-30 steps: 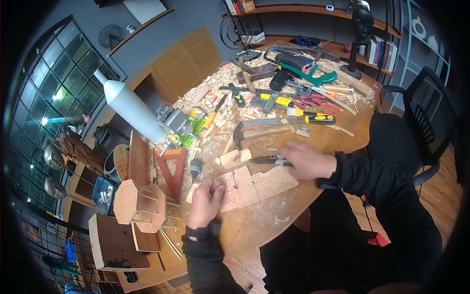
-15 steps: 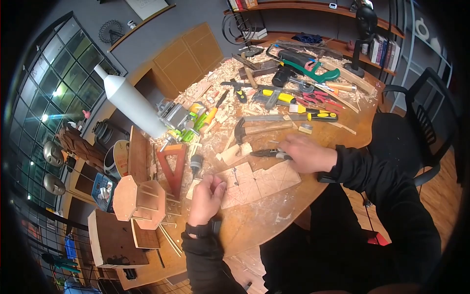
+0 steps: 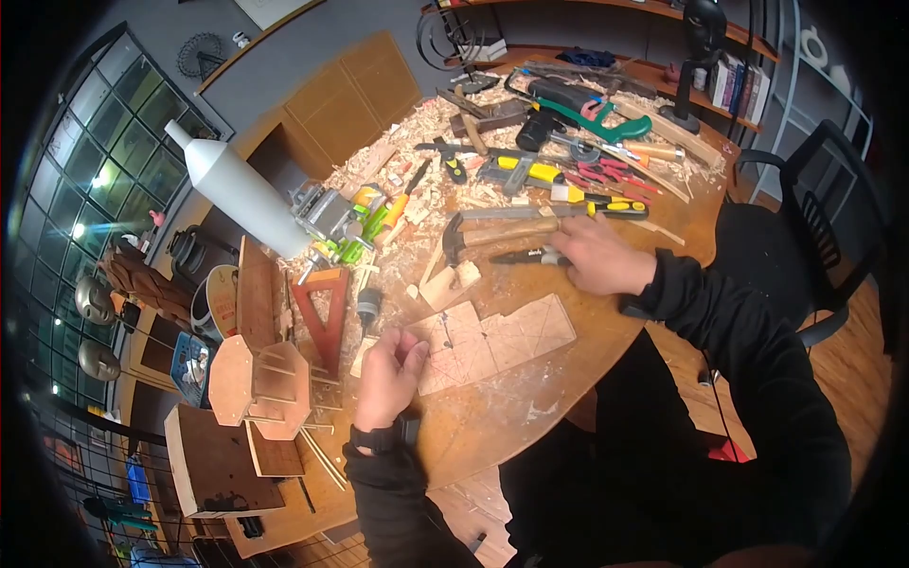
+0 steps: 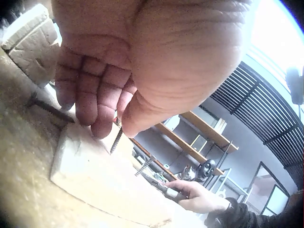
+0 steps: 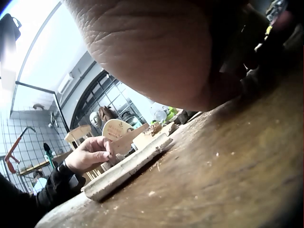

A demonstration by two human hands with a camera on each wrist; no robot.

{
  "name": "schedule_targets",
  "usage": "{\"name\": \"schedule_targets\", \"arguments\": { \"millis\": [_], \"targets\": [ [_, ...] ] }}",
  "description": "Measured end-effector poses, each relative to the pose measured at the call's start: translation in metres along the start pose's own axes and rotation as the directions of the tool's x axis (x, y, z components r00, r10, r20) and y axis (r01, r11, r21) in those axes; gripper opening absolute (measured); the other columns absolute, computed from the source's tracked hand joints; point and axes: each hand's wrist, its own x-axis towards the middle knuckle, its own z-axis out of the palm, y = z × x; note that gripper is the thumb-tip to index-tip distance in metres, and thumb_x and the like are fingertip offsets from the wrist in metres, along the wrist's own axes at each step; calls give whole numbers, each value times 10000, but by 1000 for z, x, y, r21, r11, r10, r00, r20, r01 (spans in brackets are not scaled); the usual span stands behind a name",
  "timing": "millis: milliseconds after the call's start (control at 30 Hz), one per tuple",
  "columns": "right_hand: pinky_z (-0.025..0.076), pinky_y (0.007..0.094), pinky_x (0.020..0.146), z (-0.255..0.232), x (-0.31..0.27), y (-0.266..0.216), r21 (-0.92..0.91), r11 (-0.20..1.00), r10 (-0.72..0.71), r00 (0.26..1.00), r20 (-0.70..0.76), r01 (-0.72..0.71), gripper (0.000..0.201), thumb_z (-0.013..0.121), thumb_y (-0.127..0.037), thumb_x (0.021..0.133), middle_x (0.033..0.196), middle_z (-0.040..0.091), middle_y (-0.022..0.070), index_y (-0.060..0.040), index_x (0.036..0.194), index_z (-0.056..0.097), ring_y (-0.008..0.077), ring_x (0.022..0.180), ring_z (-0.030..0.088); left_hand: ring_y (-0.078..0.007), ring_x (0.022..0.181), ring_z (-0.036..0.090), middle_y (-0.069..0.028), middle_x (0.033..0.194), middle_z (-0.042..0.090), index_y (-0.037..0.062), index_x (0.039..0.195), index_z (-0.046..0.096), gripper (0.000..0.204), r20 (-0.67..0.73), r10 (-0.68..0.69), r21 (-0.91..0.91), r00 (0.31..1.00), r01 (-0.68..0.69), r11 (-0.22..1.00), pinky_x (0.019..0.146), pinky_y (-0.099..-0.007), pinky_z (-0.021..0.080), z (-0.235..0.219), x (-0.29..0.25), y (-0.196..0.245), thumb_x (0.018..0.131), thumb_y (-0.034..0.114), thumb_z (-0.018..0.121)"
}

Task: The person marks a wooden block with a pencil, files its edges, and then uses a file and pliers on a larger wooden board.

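In the head view, my left hand (image 3: 386, 383) is at the left end of a marked, notched wooden board (image 3: 511, 343). The left wrist view shows its thumb and index finger pinching a dark screw (image 4: 116, 141), tip down at the board (image 4: 90, 166). A second screw (image 4: 145, 166) stands in the board, and another (image 4: 51, 110) lies beyond its edge. My right hand (image 3: 606, 257) has its fingers around the grey handle of a black-tipped hand tool (image 3: 519, 257), just below the hammer's wooden handle (image 3: 507, 237). In the right wrist view the palm hides the tool.
Wood scraps (image 3: 450, 284), a dark-topped bottle (image 3: 368, 308) and a red triangle (image 3: 324, 317) lie behind the board. An octagonal wooden model (image 3: 260, 386) stands at the left. Saws, files and cutters crowd the shavings (image 3: 417, 142) at the back.
My right hand has moved away from the board toward the hammer handle, taking the hand tool with it. My left hand keeps its pinch at the board's left end. The head view has shifted slightly.
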Motion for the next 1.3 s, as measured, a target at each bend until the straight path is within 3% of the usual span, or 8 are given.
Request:
{"name": "schedule_targets", "arguments": {
  "millis": [367, 633, 733, 900, 1000, 1133, 1200, 1300],
  "targets": [
    [445, 448, 973, -44, -46, 4, 70, 985, -149, 984, -99, 156, 390, 680, -64, 804, 1132, 639, 164, -26, 1191, 702, 366, 1086, 585, -106, 687, 559, -24, 740, 615, 16, 917, 617, 157, 4, -11, -32, 1000, 11, 999, 628, -286, 465, 0, 3, -1, 980, 104, 731],
    [480, 466, 902, -105, -129, -45, 377, 638, -282, 660, -696, 671, 266, 597, -189, 914, 1135, 659, 118, -66, 1122, 708, 308, 1016, 581, -72, 786, 524, 14, 844, 592, 15, 943, 615, 135, 60, -76, -46, 995, 79, 996, 712, -248, 449, -4, 2, 8, 999, 82, 718],
    [447, 378, 935, -133, -178, -77, 542, 459, -204, 677, -707, 704, 285, 683, -318, 977, 1150, 654, -38, -241, 1248, 728, 184, 1096, 518, -63, 826, 509, 34, 874, 573, 23, 950, 616, 147, 73, -58, -38, 996, 61, 997, 748, -244, 436, -4, 2, 1, 1008, 103, 725],
    [478, 247, 713, -147, -173, -124, 601, 115, -180, 612, -770, 791, 152, 666, -175, 1014, 1060, 672, 4, -163, 1150, 733, 167, 893, 582, -59, 837, 506, 44, 885, 579, 35, 949, 620, 138, 83, -80, -66, 993, 86, 994, 768, -235, 430, -4, 4, 1, 1012, 101, 724],
    [496, 254, 679, -143, -181, -168, 692, 386, 226, 665, -712, 610, 116, 647, -174, 1022, 1054, 673, 16, -131, 1104, 716, 165, 858, 595, -59, 838, 510, 47, 881, 584, 36, 949, 621, 133, 80, -103, -39, 991, 107, 994, 769, -236, 431, -6, 0, -3, 1011, 98, 721],
    [476, 212, 841, -107, -134, -131, -131, -9, 32, -130, -991, 991, 177, 682, -384, 968, 1084, 774, -91, -300, 1078, 793, 38, 968, 670, -51, 783, 535, 19, 842, 625, 8, 949, 627, 118, 61, -51, -50, 997, 54, 997, 706, -226, 451, -4, 3, -1, 1002, 69, 714],
    [478, 222, 831, -121, -141, -126, 93, 138, -72, 103, -992, 986, 173, 681, -363, 960, 1078, 769, -77, -284, 1071, 788, 51, 955, 669, -48, 774, 530, 30, 843, 616, 12, 944, 626, 122, 73, -51, -50, 996, 55, 997, 704, -225, 448, -3, 3, -1, 1003, 70, 715],
    [482, 236, 814, -124, -145, -125, 138, 210, -89, 160, -983, 968, 166, 680, -331, 948, 1069, 762, -55, -259, 1060, 779, 71, 937, 668, -48, 774, 528, 34, 845, 611, 10, 950, 627, 120, 70, -90, -63, 993, 95, 994, 709, -228, 450, -4, 3, 0, 1005, 70, 716]
  ]
}}
